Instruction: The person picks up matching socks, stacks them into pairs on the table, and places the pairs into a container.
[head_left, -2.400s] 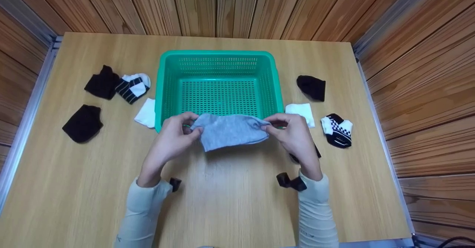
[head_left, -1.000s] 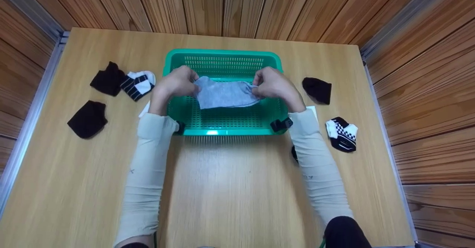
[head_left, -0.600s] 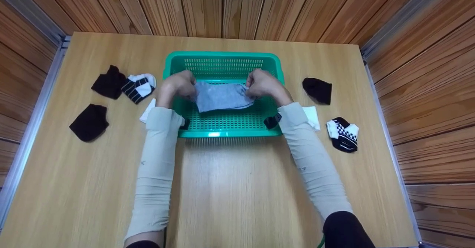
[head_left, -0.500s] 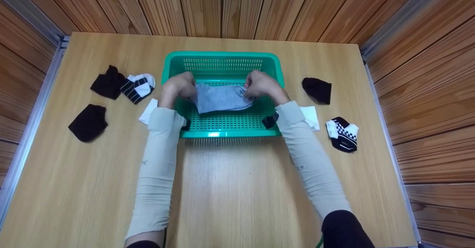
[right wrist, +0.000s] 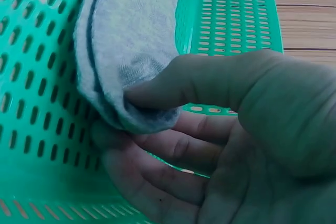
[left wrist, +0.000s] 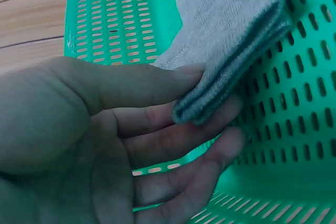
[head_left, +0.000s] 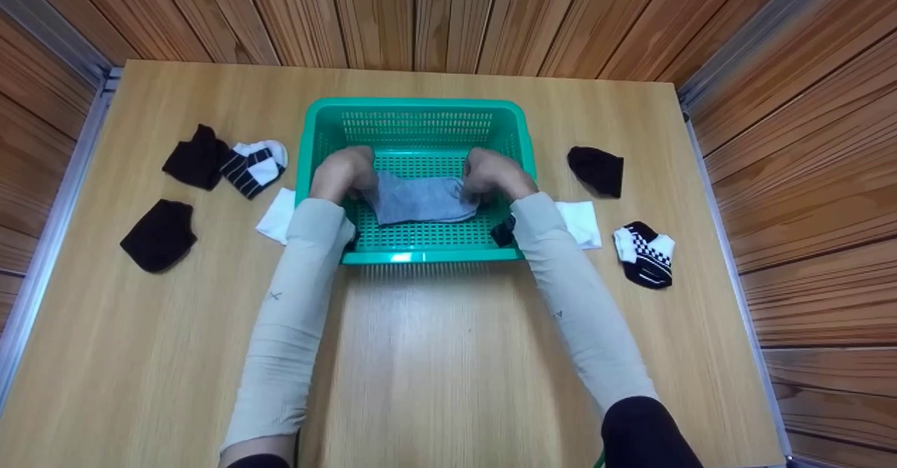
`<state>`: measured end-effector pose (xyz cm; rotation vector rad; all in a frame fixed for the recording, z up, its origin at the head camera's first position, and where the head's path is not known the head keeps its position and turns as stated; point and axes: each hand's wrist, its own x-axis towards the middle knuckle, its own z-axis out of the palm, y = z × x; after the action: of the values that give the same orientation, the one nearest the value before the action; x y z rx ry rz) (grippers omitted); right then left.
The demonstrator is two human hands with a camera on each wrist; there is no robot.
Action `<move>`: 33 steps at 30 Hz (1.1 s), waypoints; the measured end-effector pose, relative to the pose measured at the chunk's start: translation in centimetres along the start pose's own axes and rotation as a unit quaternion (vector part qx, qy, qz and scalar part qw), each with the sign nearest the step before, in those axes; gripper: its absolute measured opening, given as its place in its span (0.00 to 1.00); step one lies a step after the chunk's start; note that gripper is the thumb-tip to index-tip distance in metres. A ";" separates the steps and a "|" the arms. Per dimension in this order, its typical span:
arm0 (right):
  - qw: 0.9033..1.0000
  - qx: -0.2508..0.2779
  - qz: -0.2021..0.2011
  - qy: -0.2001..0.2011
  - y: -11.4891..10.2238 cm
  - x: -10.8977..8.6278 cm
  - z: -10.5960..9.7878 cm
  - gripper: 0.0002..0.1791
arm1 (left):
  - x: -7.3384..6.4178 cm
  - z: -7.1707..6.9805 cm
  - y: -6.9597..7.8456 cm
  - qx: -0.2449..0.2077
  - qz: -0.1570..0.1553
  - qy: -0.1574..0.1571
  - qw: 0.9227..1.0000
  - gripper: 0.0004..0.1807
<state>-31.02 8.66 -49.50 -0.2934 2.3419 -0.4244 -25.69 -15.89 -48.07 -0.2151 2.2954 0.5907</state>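
A long, soft grey knitted sock (head_left: 424,200), showing two layers along one edge, spans the inside of a green rectangular perforated plastic basket (head_left: 417,104), just on the six o'clock side of the basket's middle; the bare left hand (head_left: 345,174) pinches its nine o'clock end, thumb above and fingers beneath; the bare right hand (head_left: 490,174) grips its three o'clock end, thumb tip tucked into the fold; whether its underside touches the basket floor I cannot tell. The step in hand looks like laying the sock flat in the basket; the next move, I judge, calls for resting it fully on the floor, sliding the right thumb from the fold without dragging the cloth, then loosening both hands evenly. Taking the clock from the basket's centre, perforated floor shows at twelve and at six beside the sock, so there seems most room for shifting it there; towards nine and three the hands sit near the side walls, leaving little play; the pale fabric sleeves (head_left: 284,328) cross the rim near eight and four, so a straight lift before drawing back towards six seems safest; just outside the basket, a flat white cloth piece (head_left: 278,216) lies between eight and nine, and a square white cloth piece (head_left: 580,224) between three and four, partly behind the right sleeve, where a wide elbow could brush it.
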 end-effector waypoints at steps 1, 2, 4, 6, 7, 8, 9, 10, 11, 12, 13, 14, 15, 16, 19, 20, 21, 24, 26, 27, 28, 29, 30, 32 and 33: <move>1.000 0.005 0.004 0.001 0.0 0.0 0.0 0.24 | 0.0 0.1 0.1 -0.001 -0.005 0.001 1.000 0.11; 1.000 0.009 0.007 0.004 0.0 -0.1 0.0 0.24 | 0.0 0.2 0.2 -0.004 -0.011 0.002 1.000 0.12; 1.000 0.016 0.012 0.006 0.1 -0.1 0.1 0.23 | 0.0 0.4 0.5 0.000 -0.022 0.003 1.000 0.15; 1.000 0.017 0.014 0.007 0.1 -0.2 0.2 0.23 | 0.0 0.6 0.7 0.007 -0.032 0.003 0.999 0.18; 1.000 0.018 0.014 0.007 0.2 -0.2 0.3 0.23 | 0.0 0.7 0.8 0.009 -0.036 0.004 0.999 0.19; 1.000 0.018 0.013 0.009 0.2 -0.3 0.3 0.22 | 0.0 0.8 1.0 0.012 -0.039 0.005 0.999 0.19; 1.000 0.018 0.012 0.010 0.2 -0.3 0.3 0.21 | 0.0 0.8 1.0 0.019 -0.040 0.008 0.999 0.20; 1.000 0.020 0.010 0.012 0.2 -0.4 0.3 0.21 | 0.0 0.9 1.1 0.024 -0.041 0.011 0.999 0.20; 1.000 0.021 0.008 0.014 0.3 -0.4 0.3 0.20 | 0.0 0.9 1.1 0.029 -0.041 0.014 0.999 0.20; 1.000 0.024 0.006 0.016 0.3 -0.5 0.2 0.19 | -0.1 0.9 1.2 0.035 -0.040 0.018 0.998 0.20; 0.999 0.027 0.005 0.019 0.3 -0.6 0.2 0.19 | -0.1 0.9 1.2 0.042 -0.038 0.021 0.998 0.20; 0.999 0.028 0.002 0.022 0.3 -0.7 0.1 0.19 | -0.1 0.9 1.3 0.049 -0.036 0.025 0.998 0.20; 0.999 0.031 -0.001 0.023 0.3 -0.8 0.0 0.18 | -0.2 0.8 1.3 0.056 -0.034 0.029 0.997 0.20; 0.999 0.031 -0.006 0.025 0.2 -0.9 -0.1 0.17 | -0.3 0.8 1.3 0.060 -0.032 0.034 0.997 0.18; 0.999 0.023 -0.021 0.027 0.0 -1.3 -0.3 0.19 | -0.6 0.6 1.2 0.066 -0.021 0.048 0.996 0.13; 0.999 0.015 -0.028 0.027 -0.2 -1.4 -0.4 0.19 | -0.8 0.4 1.2 0.066 -0.017 0.051 0.996 0.11; 0.999 0.005 -0.036 0.030 -0.3 -1.6 -0.6 0.15 | -0.9 0.3 1.2 0.068 -0.011 0.057 0.996 0.10; 0.998 -0.013 -0.053 0.042 -0.7 -2.3 -1.1 0.07 | -1.4 -0.2 1.1 0.065 0.003 0.067 0.996 0.09; 0.996 -0.016 -0.068 0.051 -0.7 -2.9 -1.4 0.19 | -1.8 -0.5 1.2 0.061 0.009 0.075 0.995 0.11; 0.995 -0.013 -0.077 0.055 -0.7 -3.2 -1.6 0.25 | -2.0 -0.6 1.2 0.060 0.014 0.083 0.995 0.11; 0.995 -0.010 -0.085 0.057 -0.6 -3.4 -1.8 0.26 | -2.3 -0.8 1.3 0.055 0.021 0.090 0.994 0.10; 0.994 -0.008 -0.095 0.059 -0.6 -3.6 -2.0 0.27 | -2.7 -0.9 1.3 0.052 0.028 0.098 0.993 0.09; 0.992 -0.007 -0.107 0.062 -0.5 -3.9 -2.2 0.27 | -3.0 -1.1 1.4 0.051 0.035 0.109 0.992 0.07; 0.989 -0.005 -0.129 0.070 -0.3 -4.5 -2.6 0.28 | -3.8 -1.4 1.5 0.049 0.050 0.131 0.989 0.04; 0.987 -0.002 -0.139 0.075 -0.2 -4.8 -2.8 0.28 | -4.1 -1.6 1.5 0.046 0.058 0.142 0.987 0.06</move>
<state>-29.52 10.67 -44.52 -0.6149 2.4556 -0.5939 -24.28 -15.39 -43.64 -0.1280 2.6181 0.5390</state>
